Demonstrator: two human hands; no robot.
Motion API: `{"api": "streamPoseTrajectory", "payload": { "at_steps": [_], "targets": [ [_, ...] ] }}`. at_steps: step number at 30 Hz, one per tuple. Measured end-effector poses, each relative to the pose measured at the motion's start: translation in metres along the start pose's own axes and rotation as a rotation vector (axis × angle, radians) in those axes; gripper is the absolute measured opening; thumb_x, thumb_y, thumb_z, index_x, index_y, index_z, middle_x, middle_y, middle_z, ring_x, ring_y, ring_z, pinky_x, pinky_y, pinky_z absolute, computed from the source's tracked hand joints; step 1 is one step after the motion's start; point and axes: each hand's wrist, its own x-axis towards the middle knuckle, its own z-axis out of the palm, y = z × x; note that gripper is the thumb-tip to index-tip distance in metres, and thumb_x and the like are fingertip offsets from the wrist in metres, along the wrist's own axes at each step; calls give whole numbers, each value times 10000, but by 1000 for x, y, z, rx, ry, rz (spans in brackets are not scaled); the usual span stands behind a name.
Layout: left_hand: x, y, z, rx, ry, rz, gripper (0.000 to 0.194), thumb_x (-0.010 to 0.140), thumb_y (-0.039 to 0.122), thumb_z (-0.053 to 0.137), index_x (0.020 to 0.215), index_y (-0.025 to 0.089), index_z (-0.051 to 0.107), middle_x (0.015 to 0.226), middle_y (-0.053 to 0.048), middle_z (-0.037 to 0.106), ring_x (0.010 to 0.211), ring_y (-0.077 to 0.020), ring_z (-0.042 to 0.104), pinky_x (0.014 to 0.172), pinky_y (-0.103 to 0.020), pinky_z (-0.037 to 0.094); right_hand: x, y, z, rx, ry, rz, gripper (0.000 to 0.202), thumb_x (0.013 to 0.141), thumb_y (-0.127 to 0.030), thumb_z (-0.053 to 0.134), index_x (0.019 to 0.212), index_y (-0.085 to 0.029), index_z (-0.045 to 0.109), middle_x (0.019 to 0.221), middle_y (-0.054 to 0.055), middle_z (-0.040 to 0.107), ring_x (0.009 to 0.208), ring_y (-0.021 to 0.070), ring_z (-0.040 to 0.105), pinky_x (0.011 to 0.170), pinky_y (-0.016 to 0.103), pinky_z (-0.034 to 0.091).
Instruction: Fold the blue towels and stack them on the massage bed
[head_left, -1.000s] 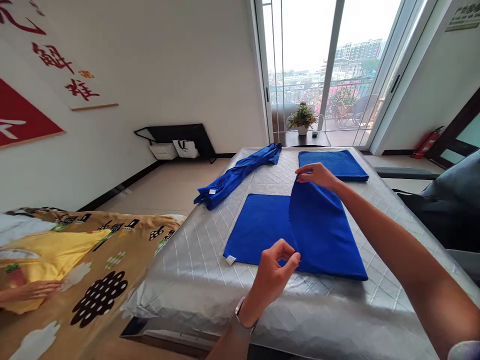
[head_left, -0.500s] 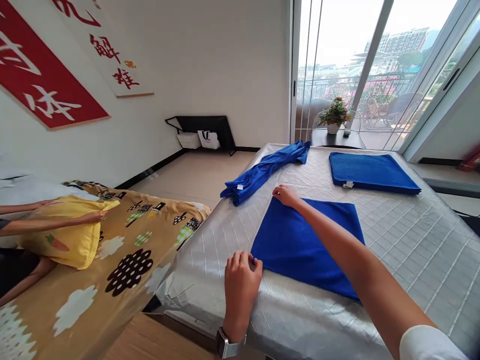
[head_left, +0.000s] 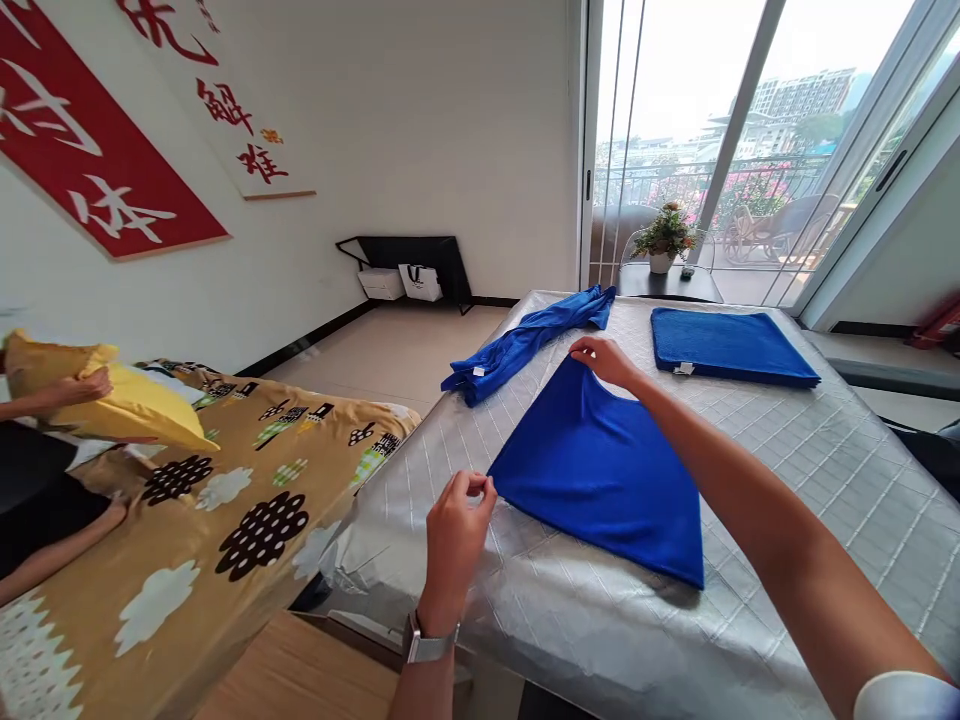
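Observation:
A blue towel (head_left: pixel 600 470) lies partly on the silvery mattress (head_left: pixel 795 480), its left edge lifted and pulled taut between my hands. My left hand (head_left: pixel 459 525), with a watch on the wrist, pinches the near left corner. The far left corner is pinched in the fingers of my right hand (head_left: pixel 604 360), and folds run down from that grip. Beyond lies a crumpled, twisted blue towel (head_left: pixel 532 340) with a small white tag. To the right sits a flat stack of folded blue towels (head_left: pixel 731 345), also tagged.
At left, another person's hand (head_left: pixel 86 388) holds a yellow pillow (head_left: pixel 142 405) over a bed with a brown patterned sheet (head_left: pixel 270 460). A wooden surface (head_left: pixel 300 670) adjoins the mattress's near edge. A potted plant (head_left: pixel 664 240) stands on a small table by the glass door.
Both my hands have risen, lifting the blue towel's left edge off the mattress; the left hand moved slightly left. The other person's yellow pillow has been raised and shifted left.

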Motion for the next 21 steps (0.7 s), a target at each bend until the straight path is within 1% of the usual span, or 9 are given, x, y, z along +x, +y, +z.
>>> {"api": "streamPoseTrajectory", "payload": {
  "at_steps": [3,5,8,10,13,15,17,19,21],
  "targets": [
    [30,20,-28,47,75,161,195,969,396,505,892,250,607,935,-47,739,874,-225,716,822,-350,553,-22,-4,-68,134,117,-72,229,929,-351,635,1033,-189,758,984,51,758,884,201,667,857,339,515],
    [50,40,-49,82,138,274,218,984,416,509,896,251,619,957,-50,746,918,-230,716,859,-353,555,-44,-13,-115,202,196,-82,279,905,-428,675,1028,-193,761,964,44,753,886,198,672,836,338,532],
    [74,78,-81,108,239,413,248,1000,461,529,931,251,641,1015,-43,753,981,-232,714,908,-358,552,-83,-35,-176,257,343,-72,349,874,-508,717,1038,-203,762,943,26,741,873,180,677,811,329,547],
    [84,105,-99,125,284,482,256,1008,473,531,985,251,658,1051,-38,752,1008,-233,711,921,-361,549,-109,-50,-207,280,424,-66,373,857,-531,738,1032,-202,756,918,20,729,816,159,669,753,313,551],
    [92,143,-117,159,303,559,255,1029,442,508,1105,267,676,1106,-36,747,1031,-238,707,932,-366,541,-141,-68,-237,313,510,-57,383,835,-541,774,1010,-201,743,820,8,701,643,120,615,596,270,518],
    [97,162,-122,184,288,601,264,1042,416,485,1159,288,684,1156,-37,737,1052,-244,702,944,-373,533,-158,-74,-248,335,537,-25,380,832,-539,788,1004,-205,733,699,-18,649,531,102,563,504,251,473],
    [101,174,-123,205,259,632,274,1047,399,468,1142,294,702,1167,-43,733,1047,-250,703,939,-376,531,-171,-77,-253,351,549,28,381,835,-545,790,998,-207,723,610,-44,590,454,95,528,445,243,440],
    [105,183,-119,206,211,644,268,1039,387,477,1089,284,719,1132,-50,740,1026,-255,707,926,-374,532,-182,-78,-256,364,581,70,384,825,-549,800,976,-207,713,628,-42,601,426,92,529,421,246,452],
    [106,191,-114,171,162,627,244,1019,378,508,1056,269,723,1098,-53,748,1002,-252,713,913,-364,538,-192,-79,-257,393,638,77,387,809,-549,815,952,-208,701,749,-15,665,459,98,578,449,264,517]
  ]
}}
